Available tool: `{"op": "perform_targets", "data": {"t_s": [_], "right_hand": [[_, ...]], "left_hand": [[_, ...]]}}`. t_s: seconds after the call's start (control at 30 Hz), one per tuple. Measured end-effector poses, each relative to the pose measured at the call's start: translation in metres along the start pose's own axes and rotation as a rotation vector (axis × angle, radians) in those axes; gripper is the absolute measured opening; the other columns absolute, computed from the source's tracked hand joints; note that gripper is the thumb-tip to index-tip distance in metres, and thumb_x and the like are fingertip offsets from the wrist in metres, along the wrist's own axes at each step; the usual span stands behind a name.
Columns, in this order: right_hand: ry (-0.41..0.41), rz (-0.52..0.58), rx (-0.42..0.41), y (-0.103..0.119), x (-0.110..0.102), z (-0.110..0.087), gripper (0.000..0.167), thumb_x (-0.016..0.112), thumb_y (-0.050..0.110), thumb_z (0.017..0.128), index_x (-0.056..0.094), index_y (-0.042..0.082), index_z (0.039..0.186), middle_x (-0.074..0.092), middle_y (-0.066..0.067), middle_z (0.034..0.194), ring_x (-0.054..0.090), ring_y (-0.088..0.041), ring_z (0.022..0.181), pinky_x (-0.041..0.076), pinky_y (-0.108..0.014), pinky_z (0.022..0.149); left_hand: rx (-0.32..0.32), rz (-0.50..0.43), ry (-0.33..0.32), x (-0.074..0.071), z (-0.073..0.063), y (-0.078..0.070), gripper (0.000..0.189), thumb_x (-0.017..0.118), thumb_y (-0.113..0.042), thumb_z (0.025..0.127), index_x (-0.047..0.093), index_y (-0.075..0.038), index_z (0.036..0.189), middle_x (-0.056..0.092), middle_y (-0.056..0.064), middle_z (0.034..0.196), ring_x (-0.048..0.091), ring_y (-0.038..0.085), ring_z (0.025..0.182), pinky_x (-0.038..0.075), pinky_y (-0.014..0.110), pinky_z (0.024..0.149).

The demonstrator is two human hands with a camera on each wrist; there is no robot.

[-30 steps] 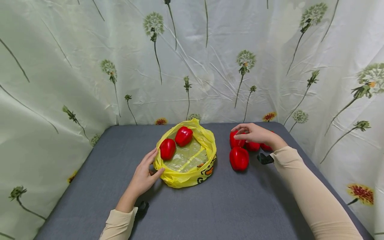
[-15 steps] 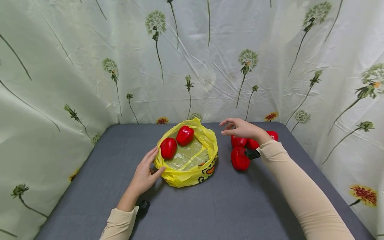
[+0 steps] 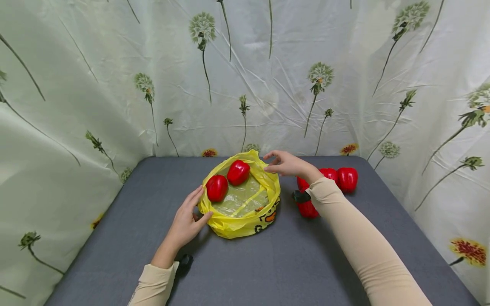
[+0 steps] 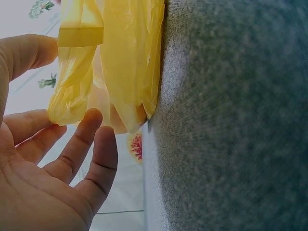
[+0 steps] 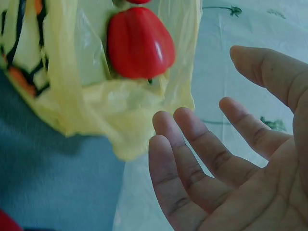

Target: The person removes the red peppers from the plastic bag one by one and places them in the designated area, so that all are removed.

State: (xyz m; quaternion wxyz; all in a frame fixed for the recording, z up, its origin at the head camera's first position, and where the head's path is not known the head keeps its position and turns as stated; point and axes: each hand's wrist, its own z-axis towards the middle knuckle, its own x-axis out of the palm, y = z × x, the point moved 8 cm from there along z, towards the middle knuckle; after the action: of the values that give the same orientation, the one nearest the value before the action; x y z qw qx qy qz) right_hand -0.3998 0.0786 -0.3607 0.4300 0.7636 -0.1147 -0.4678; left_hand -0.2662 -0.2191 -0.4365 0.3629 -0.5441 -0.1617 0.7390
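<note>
A yellow plastic bag (image 3: 233, 229) stands with its mouth spread wide and two red bell peppers inside, one at the left (image 3: 217, 188) and one farther back (image 3: 238, 172). My left hand (image 3: 183, 223) rests against the bag's left side, thumb and fingertips touching the plastic, as the left wrist view also shows. At the bag's back right rim is my right hand (image 3: 289, 165), its fingers loosely bent and nothing in them. The right wrist view shows that hand (image 5: 231, 163) beside the bag's edge; whether it touches the plastic I cannot tell.
Several more red bell peppers (image 3: 347, 180) lie to the right on the grey table (image 3: 245, 272), partly hidden behind my right wrist and sleeve. A floral curtain (image 3: 275, 85) hangs behind the table and along both sides.
My right hand has moved left, from over the peppers on the right to the bag's back right rim. My left hand stays against the bag.
</note>
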Motion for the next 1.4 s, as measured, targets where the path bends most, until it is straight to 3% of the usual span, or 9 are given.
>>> {"op": "perform_targets", "data": {"t_s": [0.47, 0.7, 0.77, 0.93, 1.2, 1.4], "right_hand": [[0.019, 0.091, 0.027, 0.021, 0.040, 0.034, 0.060, 0.064, 0.028, 0.109, 0.043, 0.005, 0.160, 0.061, -0.030, 0.145, 0.063, -0.045, 0.132, 0.054, -0.054, 0.107], [0.024, 0.189, 0.061, 0.024, 0.059, 0.046, 0.056, 0.065, 0.027, 0.108, 0.045, 0.009, 0.157, 0.061, -0.020, 0.137, 0.063, -0.046, 0.127, 0.056, -0.040, 0.082], [0.033, 0.200, 0.077, 0.023, 0.066, 0.051, 0.055, 0.065, 0.028, 0.108, 0.045, 0.009, 0.156, 0.061, -0.019, 0.139, 0.064, -0.045, 0.130, 0.058, -0.039, 0.084], [0.031, 0.200, 0.116, 0.023, 0.079, 0.057, 0.055, 0.068, 0.031, 0.107, 0.047, 0.012, 0.155, 0.057, -0.018, 0.151, 0.066, -0.041, 0.132, 0.057, -0.053, 0.105], [0.044, 0.188, 0.122, 0.029, 0.095, 0.068, 0.057, 0.070, 0.031, 0.106, 0.047, 0.012, 0.154, 0.062, -0.015, 0.140, 0.070, -0.041, 0.120, 0.060, -0.053, 0.100], [0.081, 0.183, 0.130, 0.031, 0.109, 0.071, 0.062, 0.070, 0.032, 0.105, 0.043, 0.014, 0.158, 0.064, -0.026, 0.133, 0.069, -0.032, 0.084, 0.060, -0.046, 0.087]], "left_hand": [[-0.004, 0.006, -0.002, -0.002, -0.001, 0.000, 0.083, 0.083, -0.022, 0.096, 0.041, -0.001, 0.164, 0.039, 0.016, 0.172, 0.057, 0.032, 0.125, 0.056, 0.026, 0.073], [0.015, 0.015, -0.013, -0.004, -0.002, -0.001, 0.081, 0.083, -0.019, 0.096, 0.042, 0.001, 0.163, 0.041, 0.018, 0.170, 0.060, 0.029, 0.115, 0.054, 0.026, 0.071], [0.018, 0.015, -0.017, -0.004, -0.002, 0.000, 0.080, 0.083, -0.018, 0.095, 0.043, 0.002, 0.162, 0.042, 0.018, 0.170, 0.060, 0.028, 0.112, 0.054, 0.026, 0.070], [0.025, 0.013, -0.020, -0.004, -0.003, -0.001, 0.081, 0.084, -0.019, 0.095, 0.043, 0.001, 0.162, 0.042, 0.018, 0.170, 0.061, 0.028, 0.112, 0.054, 0.025, 0.070], [0.017, 0.011, -0.019, -0.003, -0.002, -0.001, 0.081, 0.083, -0.018, 0.095, 0.043, 0.001, 0.162, 0.042, 0.018, 0.170, 0.060, 0.028, 0.113, 0.053, 0.025, 0.070], [0.035, 0.023, -0.030, -0.003, -0.002, -0.003, 0.079, 0.082, -0.017, 0.096, 0.044, 0.003, 0.161, 0.043, 0.020, 0.168, 0.061, 0.029, 0.112, 0.055, 0.026, 0.069]]}}
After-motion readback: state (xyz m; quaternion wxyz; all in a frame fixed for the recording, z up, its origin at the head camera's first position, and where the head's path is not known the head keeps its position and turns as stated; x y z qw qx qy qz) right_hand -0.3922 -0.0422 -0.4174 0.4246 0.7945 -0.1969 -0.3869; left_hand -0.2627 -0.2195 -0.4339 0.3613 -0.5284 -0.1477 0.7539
